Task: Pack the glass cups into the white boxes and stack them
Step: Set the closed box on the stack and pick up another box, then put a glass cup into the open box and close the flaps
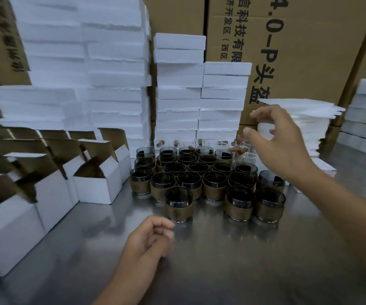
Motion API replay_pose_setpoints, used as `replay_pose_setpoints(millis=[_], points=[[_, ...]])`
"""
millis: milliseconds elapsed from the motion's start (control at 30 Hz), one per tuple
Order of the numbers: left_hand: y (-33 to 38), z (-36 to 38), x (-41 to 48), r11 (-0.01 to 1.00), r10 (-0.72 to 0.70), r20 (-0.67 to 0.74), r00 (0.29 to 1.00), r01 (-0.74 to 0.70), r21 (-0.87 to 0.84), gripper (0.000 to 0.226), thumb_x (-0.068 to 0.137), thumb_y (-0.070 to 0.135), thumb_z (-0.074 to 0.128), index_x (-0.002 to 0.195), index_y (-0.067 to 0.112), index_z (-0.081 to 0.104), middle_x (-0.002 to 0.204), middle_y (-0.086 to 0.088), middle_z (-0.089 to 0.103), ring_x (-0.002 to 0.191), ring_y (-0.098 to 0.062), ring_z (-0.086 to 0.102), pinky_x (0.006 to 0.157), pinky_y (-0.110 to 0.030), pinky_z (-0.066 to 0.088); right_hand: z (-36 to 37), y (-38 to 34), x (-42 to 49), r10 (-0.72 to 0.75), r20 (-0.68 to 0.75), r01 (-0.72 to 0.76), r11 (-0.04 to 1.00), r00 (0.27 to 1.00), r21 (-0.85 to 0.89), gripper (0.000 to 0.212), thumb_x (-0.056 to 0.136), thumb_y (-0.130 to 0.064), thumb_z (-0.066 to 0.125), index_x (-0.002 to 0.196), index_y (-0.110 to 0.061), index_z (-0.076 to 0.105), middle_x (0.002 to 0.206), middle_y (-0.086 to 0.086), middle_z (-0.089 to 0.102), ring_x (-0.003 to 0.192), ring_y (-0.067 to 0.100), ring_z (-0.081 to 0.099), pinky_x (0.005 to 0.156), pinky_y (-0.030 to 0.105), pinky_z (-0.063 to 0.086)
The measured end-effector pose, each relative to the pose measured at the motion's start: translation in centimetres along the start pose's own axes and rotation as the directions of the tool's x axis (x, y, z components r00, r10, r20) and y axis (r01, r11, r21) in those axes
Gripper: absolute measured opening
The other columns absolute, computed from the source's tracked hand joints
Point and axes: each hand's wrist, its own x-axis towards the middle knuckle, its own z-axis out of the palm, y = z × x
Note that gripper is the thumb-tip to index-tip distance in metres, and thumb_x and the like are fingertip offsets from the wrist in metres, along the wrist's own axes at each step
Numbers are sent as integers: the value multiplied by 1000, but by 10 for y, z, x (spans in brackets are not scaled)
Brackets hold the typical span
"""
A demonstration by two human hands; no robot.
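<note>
Centrally, the glass cups (199,179), dark-tinted and each wrapped in a brown band, stand packed together on the steel worktop (221,265). One front cup (179,204) stands slightly forward of the cluster.

My left hand (153,236) lies low just in front of that cup, its fingers curled in against the thumb and holding nothing. My right hand (281,142) is raised over the cluster's right rear corner, well apart from the left. Its thumb and forefinger are spread, the other fingers loosely bent, and it grips nothing; its outline is blurred.

Left of the cups stand the open white boxes (94,188) in rows, flaps up and brown inside. Behind the cups rise columns of white slabs (177,95) with rough edges; whether these are boxes or foam I cannot tell. Right of the cups, behind my raised hand, lies a pile of thin white sheets (305,119). Printed cardboard cartons (309,40) close the background.
</note>
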Motion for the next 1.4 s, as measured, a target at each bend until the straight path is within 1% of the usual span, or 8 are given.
replay_pose_setpoints(millis=[100, 267, 567, 733, 800, 1000, 1133, 1400], points=[[-1, -2, -2, 998, -14, -17, 1000, 14, 58, 12, 85, 2, 62, 84, 14, 64, 67, 2, 60, 64, -11, 57, 60, -21, 44, 21, -41, -37, -46, 189, 18, 989, 981, 146, 13, 87, -23, 62, 91, -34, 56, 98, -19, 57, 96, -5, 52, 79, 5, 37], [8, -5, -9, 998, 15, -48, 999, -12, 64, 15, 88, -1, 55, 86, 12, 62, 74, -3, 59, 66, -9, 57, 61, -15, 44, 67, -42, -117, 84, 305, -165, 954, 949, 251, 17, 85, -11, 64, 78, -26, 62, 80, -12, 65, 82, 3, 60, 74, 13, 44], [16, -36, -5, 987, 23, -289, 957, 24, 156, 17, 89, 5, 53, 88, 21, 59, 81, 2, 59, 78, -15, 58, 70, -24, 45, 71, -15, -160, 87, 307, -46, 989, 948, -138, 33, 87, -15, 61, 72, -41, 47, 76, -16, 57, 79, -3, 55, 56, 12, 34], [14, -64, 26, 945, 31, -417, 908, 110, 309, 15, 94, 9, 46, 99, 22, 53, 80, -2, 54, 64, -12, 49, 52, -15, 42, 70, -18, -162, 74, 357, 28, 962, 931, -271, 22, 87, -20, 59, 78, -38, 48, 78, -18, 54, 70, -4, 51, 54, 12, 33], [17, -80, 41, 900, 44, -415, 909, 144, 411, 23, 94, 8, 47, 112, 24, 48, 79, -4, 54, 65, -16, 52, 56, -25, 45, 70, -17, -162, 85, 357, 14, 964, 930, -265, 19, 87, -21, 59, 79, -36, 51, 77, -16, 56, 63, -4, 49, 52, 12, 31], [21, -119, 81, 627, 108, -294, 950, 165, 761, 54, 95, 10, 48, 143, 27, 29, 72, -5, 56, 60, -16, 51, 50, -22, 40, 71, -14, -158, 99, 360, -18, 975, 928, -221, 15, 88, -19, 59, 80, -32, 55, 76, -14, 57, 68, -6, 51, 55, 10, 36], [20, -129, 92, 429, 99, -285, 953, 218, 877, 39, 97, 17, 44, 135, 18, 37, 114, -13, 56, 92, -27, 58, 75, -38, 51, 74, -9, -158, 109, 359, -37, 979, 927, -203, 16, 87, -19, 60, 79, -32, 55, 76, -14, 59, 73, 0, 54, 55, 11, 35], [57, -109, 67, 189, 330, -107, 938, 46, 981, 20, 100, 22, 35, 116, 20, 47, 106, -10, 55, 87, -31, 56, 70, -42, 48, 77, 0, -158, 99, 332, -36, 981, 938, -192, 21, 85, -21, 60, 74, -37, 51, 72, -17, 58, 71, -3, 54, 53, 16, 33]])
